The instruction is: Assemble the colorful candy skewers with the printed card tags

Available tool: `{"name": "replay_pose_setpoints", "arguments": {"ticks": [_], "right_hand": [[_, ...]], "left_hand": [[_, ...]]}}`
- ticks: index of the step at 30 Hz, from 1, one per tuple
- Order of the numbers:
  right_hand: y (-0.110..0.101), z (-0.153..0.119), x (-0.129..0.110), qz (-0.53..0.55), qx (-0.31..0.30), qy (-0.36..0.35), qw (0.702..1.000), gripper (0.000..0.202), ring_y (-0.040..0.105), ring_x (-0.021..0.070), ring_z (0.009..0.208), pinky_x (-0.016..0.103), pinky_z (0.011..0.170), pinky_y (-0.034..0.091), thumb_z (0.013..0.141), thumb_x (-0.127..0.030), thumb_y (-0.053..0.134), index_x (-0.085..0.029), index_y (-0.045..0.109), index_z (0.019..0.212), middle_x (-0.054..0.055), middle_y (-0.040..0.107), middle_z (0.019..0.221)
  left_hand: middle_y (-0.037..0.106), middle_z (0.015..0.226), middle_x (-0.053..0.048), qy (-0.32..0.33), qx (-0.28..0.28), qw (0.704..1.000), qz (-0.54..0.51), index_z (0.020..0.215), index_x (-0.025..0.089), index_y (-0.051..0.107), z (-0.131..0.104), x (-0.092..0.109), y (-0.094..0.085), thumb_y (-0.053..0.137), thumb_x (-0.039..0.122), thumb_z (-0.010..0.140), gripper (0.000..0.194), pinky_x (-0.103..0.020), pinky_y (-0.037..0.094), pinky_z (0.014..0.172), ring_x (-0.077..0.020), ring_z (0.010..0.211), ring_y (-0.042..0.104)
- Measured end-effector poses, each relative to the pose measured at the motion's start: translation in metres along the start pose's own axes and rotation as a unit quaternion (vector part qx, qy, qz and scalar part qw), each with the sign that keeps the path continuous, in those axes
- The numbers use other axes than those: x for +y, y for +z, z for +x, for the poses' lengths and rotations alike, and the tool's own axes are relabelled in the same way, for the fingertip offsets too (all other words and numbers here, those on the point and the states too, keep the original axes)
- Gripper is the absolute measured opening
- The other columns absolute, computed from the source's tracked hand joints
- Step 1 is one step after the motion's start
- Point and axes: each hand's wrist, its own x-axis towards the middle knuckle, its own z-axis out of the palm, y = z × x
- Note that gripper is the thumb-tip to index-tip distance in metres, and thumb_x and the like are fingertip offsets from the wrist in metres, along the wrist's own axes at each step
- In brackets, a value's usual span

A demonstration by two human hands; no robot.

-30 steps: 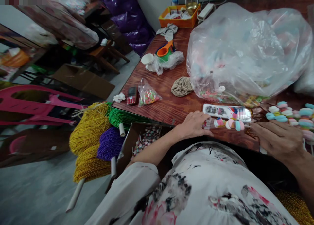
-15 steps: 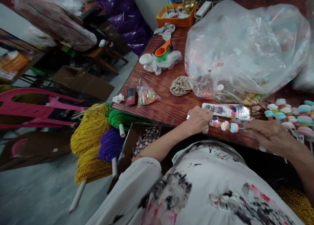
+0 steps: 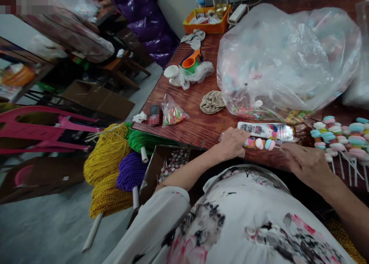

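Right hand (image 3: 304, 162): fingers curled in, grip looks closed on the bare stick end of the candy skewer (image 3: 260, 143), though the fingertips are partly hidden. Left hand (image 3: 233, 144): palm down, fingers bent over the skewer's other end; cannot tell if that grip is pinching or just pressing. Shiny clear film (image 3: 220, 136) pokes out past the left hand; how much of the skewer it covers isn't readable. Skewer lies roughly level between the hands, near the front edge of the worktop (image 3: 193, 132), just on the near side of the printed wrappers (image 3: 268, 130). For handling, it would probably go best with the right grip on the stick alone, not the soft pieces, since these look easy to squash or twist. The left fingers should likely hold the film flat and light, and both hands stay in line so the stick doesn't bend or snag the film. Main risk, by judgement: the film creasing, or the neighbouring wrappers getting dragged along. Farther right, a pile of similar skewers (image 3: 337, 135) with white sticks jutting over the edge; the right forearm should clear those. Behind, a big clear plastic bag (image 3: 288, 60) limits room for reaching forward.
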Motion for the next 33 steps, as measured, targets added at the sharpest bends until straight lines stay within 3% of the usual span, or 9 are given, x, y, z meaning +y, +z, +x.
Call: {"name": "replay_pose_setpoints", "arguments": {"ticks": [6, 13, 16, 20, 23, 25, 28, 30, 33], "right_hand": [[-0.010, 0.013, -0.006, -0.097, -0.034, -0.048, 0.994, 0.025, 0.062, 0.0167, 0.068, 0.029, 0.064, 0.039, 0.081, -0.007, 0.053, -0.018, 0.069, 0.097, 0.005, 0.071, 0.079], [-0.010, 0.007, 0.009, -0.057, 0.072, -0.090, 0.992, 0.028, 0.064, 0.0170, 0.076, 0.030, 0.069, 0.043, 0.080, -0.007, 0.056, -0.020, 0.068, 0.102, 0.004, 0.072, 0.083], [-0.011, 0.007, 0.012, -0.025, 0.130, -0.146, 0.980, 0.033, 0.064, 0.0170, 0.076, 0.030, 0.071, 0.047, 0.077, -0.004, 0.058, -0.018, 0.065, 0.105, 0.005, 0.073, 0.084], [-0.018, 0.013, 0.015, -0.031, 0.159, -0.191, 0.968, 0.029, 0.061, 0.0156, 0.070, 0.030, 0.065, 0.045, 0.079, -0.006, 0.060, -0.019, 0.064, 0.104, 0.005, 0.073, 0.083], [-0.021, 0.017, 0.015, -0.033, 0.102, -0.210, 0.972, 0.022, 0.063, 0.0145, 0.071, 0.029, 0.068, 0.044, 0.082, -0.009, 0.059, -0.020, 0.065, 0.100, 0.003, 0.072, 0.081], [-0.022, 0.018, 0.012, -0.051, 0.037, -0.191, 0.980, 0.018, 0.063, 0.0146, 0.069, 0.030, 0.067, 0.042, 0.083, -0.008, 0.056, -0.018, 0.065, 0.095, 0.003, 0.071, 0.077], [-0.024, 0.019, 0.006, -0.071, -0.073, -0.111, 0.989, 0.017, 0.059, 0.0155, 0.058, 0.031, 0.059, 0.035, 0.085, -0.008, 0.051, -0.018, 0.065, 0.084, 0.003, 0.067, 0.067], [-0.026, 0.021, 0.003, -0.043, -0.140, -0.052, 0.988, 0.021, 0.057, 0.0164, 0.053, 0.031, 0.055, 0.031, 0.089, -0.014, 0.046, -0.019, 0.064, 0.079, 0.003, 0.063, 0.059], [-0.026, 0.027, 0.001, 0.063, -0.218, 0.033, 0.973, 0.030, 0.059, 0.0164, 0.057, 0.030, 0.057, 0.033, 0.095, -0.026, 0.039, -0.020, 0.064, 0.079, 0.003, 0.065, 0.062]], "left_hand": [[0.069, 0.098, -0.009, 0.007, -0.027, 0.999, -0.035, 0.097, 0.017, 0.062, 0.004, 0.001, -0.002, 0.057, 0.023, 0.081, 0.019, -0.033, 0.043, 0.076, -0.0226, 0.093, 0.063], [0.065, 0.072, 0.000, -0.078, 0.046, 0.976, -0.200, 0.081, 0.017, 0.064, 0.004, -0.002, -0.007, 0.068, 0.039, 0.075, 0.023, -0.023, 0.036, 0.060, -0.0127, 0.066, 0.055], [0.058, 0.068, 0.004, -0.025, -0.005, 0.943, -0.331, 0.080, 0.015, 0.065, 0.005, 0.000, -0.007, 0.073, 0.042, 0.071, 0.029, -0.019, 0.035, 0.061, -0.0095, 0.066, 0.050], [0.046, 0.063, 0.006, 0.060, -0.139, 0.876, -0.458, 0.073, 0.013, 0.063, 0.007, 0.004, -0.012, 0.075, 0.052, 0.066, 0.041, -0.019, 0.034, 0.059, -0.0081, 0.064, 0.042], [0.045, 0.063, 0.005, 0.068, -0.176, 0.860, -0.474, 0.072, 0.013, 0.060, 0.007, 0.003, -0.017, 0.074, 0.054, 0.067, 0.044, -0.021, 0.034, 0.058, -0.0085, 0.062, 0.042], [0.051, 0.068, 0.004, 0.048, -0.132, 0.898, -0.417, 0.079, 0.014, 0.061, 0.007, 0.001, -0.018, 0.072, 0.049, 0.072, 0.037, -0.022, 0.037, 0.061, -0.0102, 0.065, 0.047], [0.061, 0.079, -0.002, 0.031, -0.042, 0.979, -0.197, 0.085, 0.015, 0.061, 0.007, 0.000, -0.014, 0.064, 0.027, 0.078, 0.014, -0.028, 0.039, 0.069, -0.0157, 0.075, 0.055], [0.065, 0.087, -0.007, 0.041, -0.013, 0.997, -0.068, 0.088, 0.015, 0.061, 0.007, 0.001, -0.007, 0.058, 0.017, 0.077, 0.012, -0.031, 0.040, 0.075, -0.0200, 0.084, 0.059], [0.066, 0.093, -0.010, 0.061, -0.001, 0.998, 0.013, 0.094, 0.016, 0.060, 0.007, 0.004, 0.002, 0.056, 0.016, 0.077, 0.018, -0.035, 0.041, 0.079, -0.0237, 0.091, 0.060]]}}
